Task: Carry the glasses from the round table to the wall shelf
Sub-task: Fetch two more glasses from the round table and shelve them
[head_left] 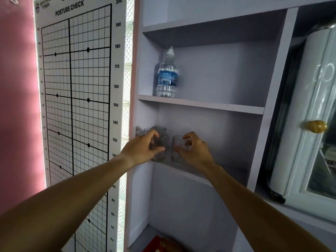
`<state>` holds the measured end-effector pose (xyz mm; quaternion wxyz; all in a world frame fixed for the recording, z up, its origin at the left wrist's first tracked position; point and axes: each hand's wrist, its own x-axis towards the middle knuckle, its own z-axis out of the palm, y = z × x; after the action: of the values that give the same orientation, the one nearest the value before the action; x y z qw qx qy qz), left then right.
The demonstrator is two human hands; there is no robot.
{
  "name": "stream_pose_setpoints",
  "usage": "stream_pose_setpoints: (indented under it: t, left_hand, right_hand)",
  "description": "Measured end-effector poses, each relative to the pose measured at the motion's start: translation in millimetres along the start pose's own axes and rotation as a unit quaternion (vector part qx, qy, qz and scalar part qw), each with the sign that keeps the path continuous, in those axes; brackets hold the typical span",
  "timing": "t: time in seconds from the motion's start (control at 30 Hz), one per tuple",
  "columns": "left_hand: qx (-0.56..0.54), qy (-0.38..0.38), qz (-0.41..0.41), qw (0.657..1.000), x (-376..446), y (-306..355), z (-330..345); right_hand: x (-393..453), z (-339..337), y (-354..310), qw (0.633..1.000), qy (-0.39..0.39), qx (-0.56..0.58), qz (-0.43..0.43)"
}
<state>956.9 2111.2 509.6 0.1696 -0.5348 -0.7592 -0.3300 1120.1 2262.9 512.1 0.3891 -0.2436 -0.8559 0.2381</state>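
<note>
Both my arms reach up to the lower board of the pale lilac wall shelf. My left hand is wrapped around a clear glass whose base rests at the board's front left. My right hand grips a second clear glass just to the right of it, also standing on the board. Two more clear glasses stand upright behind my left hand, close to the shelf's left wall. The round table is out of view.
A water bottle stands on the shelf board above, at its left. A posture-check chart hangs on the wall to the left. A white cabinet door with a gold knob is at the right. Red boxes lie on the bottom board.
</note>
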Motion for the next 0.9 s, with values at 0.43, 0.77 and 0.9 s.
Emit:
stream_pose_setpoints:
  t: [0.43, 0.77, 0.9]
  left_hand:
    - [0.035, 0.087, 0.006, 0.996, 4.4, -10.9, 15.6]
    - [0.046, 0.027, 0.035, 0.998, 8.7, -9.1, 23.4]
    - [0.039, 0.018, 0.025, 0.999, 7.6, -11.6, 27.4]
  right_hand:
    - [24.0, 30.1, 16.6, 1.0, -0.006, -0.007, -0.018]
    - [37.9, 51.1, 25.8, 0.999, -0.041, -0.009, -0.034]
    - [37.4, 51.2, 24.6, 0.998, -0.048, 0.011, -0.029]
